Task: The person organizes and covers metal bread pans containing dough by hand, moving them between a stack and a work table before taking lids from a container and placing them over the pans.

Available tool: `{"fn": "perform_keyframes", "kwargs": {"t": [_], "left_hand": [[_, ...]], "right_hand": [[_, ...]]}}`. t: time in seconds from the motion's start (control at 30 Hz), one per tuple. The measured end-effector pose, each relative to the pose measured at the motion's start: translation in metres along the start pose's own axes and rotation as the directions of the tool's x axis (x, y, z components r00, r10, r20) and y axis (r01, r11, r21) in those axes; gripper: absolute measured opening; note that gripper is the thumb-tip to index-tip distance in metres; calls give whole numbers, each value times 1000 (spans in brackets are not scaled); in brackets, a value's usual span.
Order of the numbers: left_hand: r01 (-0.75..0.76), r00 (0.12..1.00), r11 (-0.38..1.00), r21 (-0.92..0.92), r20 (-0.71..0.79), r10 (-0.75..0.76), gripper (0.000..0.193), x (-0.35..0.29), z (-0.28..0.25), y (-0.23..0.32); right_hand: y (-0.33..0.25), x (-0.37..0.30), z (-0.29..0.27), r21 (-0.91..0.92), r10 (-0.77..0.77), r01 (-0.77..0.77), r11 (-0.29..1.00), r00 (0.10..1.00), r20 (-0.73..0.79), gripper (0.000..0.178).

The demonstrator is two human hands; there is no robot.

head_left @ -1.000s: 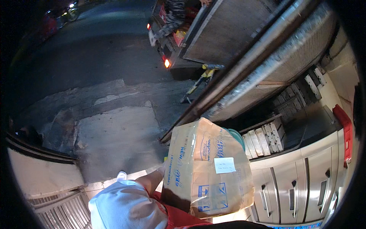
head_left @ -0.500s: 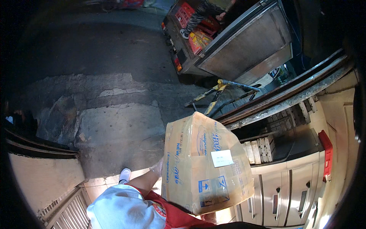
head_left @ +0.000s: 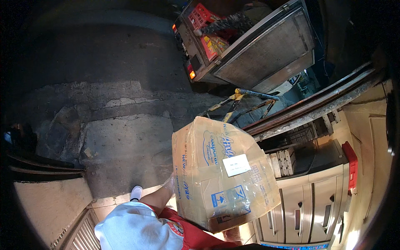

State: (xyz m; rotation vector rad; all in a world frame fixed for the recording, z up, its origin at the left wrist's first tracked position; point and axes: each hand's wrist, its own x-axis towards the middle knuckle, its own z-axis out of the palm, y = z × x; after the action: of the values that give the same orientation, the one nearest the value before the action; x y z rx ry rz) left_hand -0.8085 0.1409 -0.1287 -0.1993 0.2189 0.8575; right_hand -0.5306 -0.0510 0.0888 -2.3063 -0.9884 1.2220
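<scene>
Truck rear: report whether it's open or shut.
Open: a red crate and yellow packages show inside the truck, above its glowing tail light.

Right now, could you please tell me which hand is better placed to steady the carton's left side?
Probably the left hand: it is at the left side of the cardboard carton, though its fingers are hidden. I cannot make out the right hand.
</scene>
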Motion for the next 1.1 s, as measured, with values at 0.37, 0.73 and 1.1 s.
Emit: {"fn": "perform_keyframes", "kwargs": {"t": [0.37,0.73,1.1], "left_hand": [[54,991,996,-66,-116,-61,56,-48,45,5],[51,890,976,210,-453,51,71,-60,33,-51],[179,871,915,362,-491,24,86,45,42,-155]], "right_hand": [[47,-35,-21,-441,-217,235,866,972,92,45],[11,-12,-40,-429,-304,293,854,952,46,23],[77,76,-87,-119,-362,351,929,928,-85,32]]}}
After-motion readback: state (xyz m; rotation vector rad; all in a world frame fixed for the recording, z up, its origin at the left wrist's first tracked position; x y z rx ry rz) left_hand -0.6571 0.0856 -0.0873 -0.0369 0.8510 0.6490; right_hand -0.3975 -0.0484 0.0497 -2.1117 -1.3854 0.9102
